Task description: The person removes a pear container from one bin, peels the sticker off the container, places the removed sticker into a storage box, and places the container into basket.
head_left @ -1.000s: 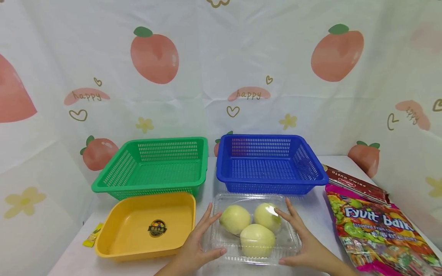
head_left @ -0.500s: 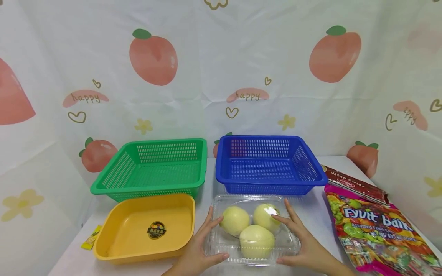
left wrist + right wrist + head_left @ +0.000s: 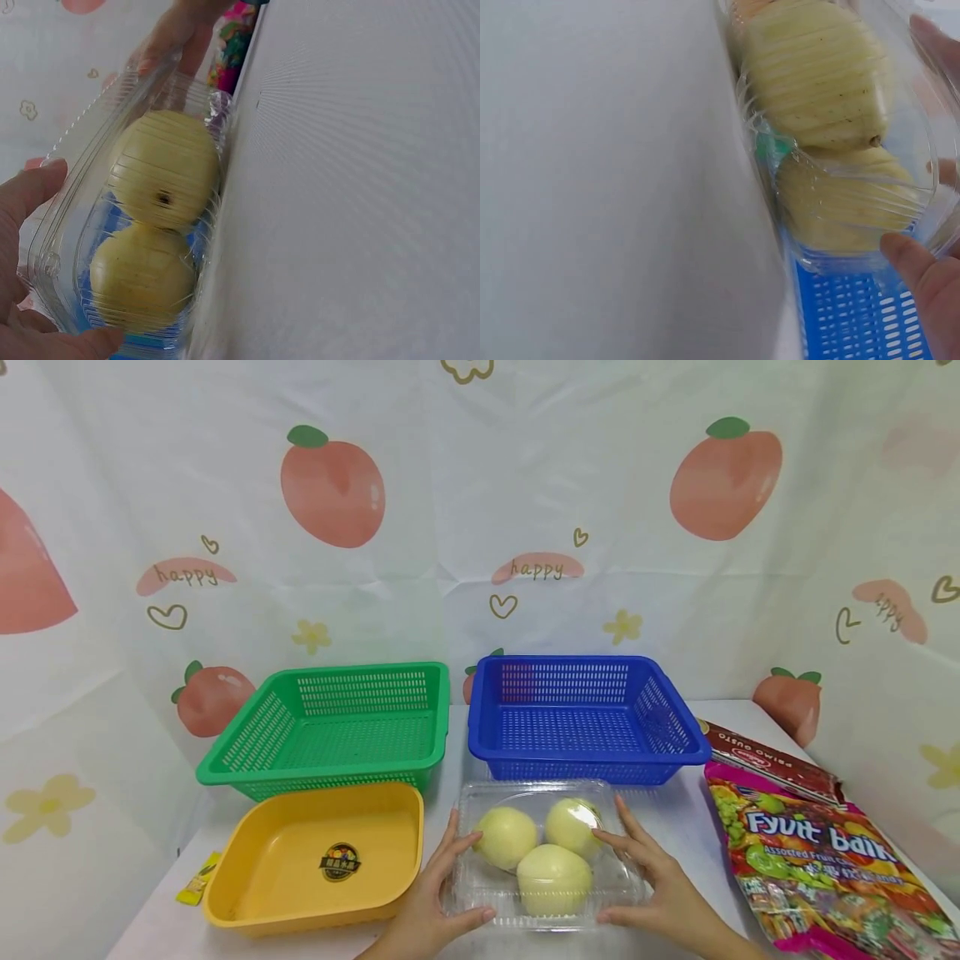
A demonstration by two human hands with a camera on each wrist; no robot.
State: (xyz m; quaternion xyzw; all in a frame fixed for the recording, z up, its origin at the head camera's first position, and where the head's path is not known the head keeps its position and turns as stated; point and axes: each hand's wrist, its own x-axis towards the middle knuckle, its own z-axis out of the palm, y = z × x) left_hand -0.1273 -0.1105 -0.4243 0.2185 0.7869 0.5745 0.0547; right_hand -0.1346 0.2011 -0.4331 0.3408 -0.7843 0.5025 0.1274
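A clear plastic clamshell box [image 3: 480, 881] with its lid down sits in front of the blue basket in the head view. Inside are three pale yellow-green round fruits [image 3: 555, 881]. My left hand [image 3: 427, 897] holds the box's left side, its thumb at the front and fingers along the side. On the opposite side my right hand [image 3: 663, 893] grips the box the same way, index fingertip on the lid. Both wrist views show the fruits [image 3: 142, 277] through the ribbed plastic wall, with the right thumb [image 3: 907, 259] against the box.
Behind stand a green basket [image 3: 213, 768] and a blue basket [image 3: 592, 757]. A yellow tray [image 3: 270, 877] lies left of the box, beside a small yellow packet [image 3: 198, 878]. At right are a large candy bag [image 3: 825, 860] and a brown wafer packet [image 3: 772, 760].
My left hand has come in against the box's left side. The right hand's fingers have moved closer, and the box has shifted slightly left.
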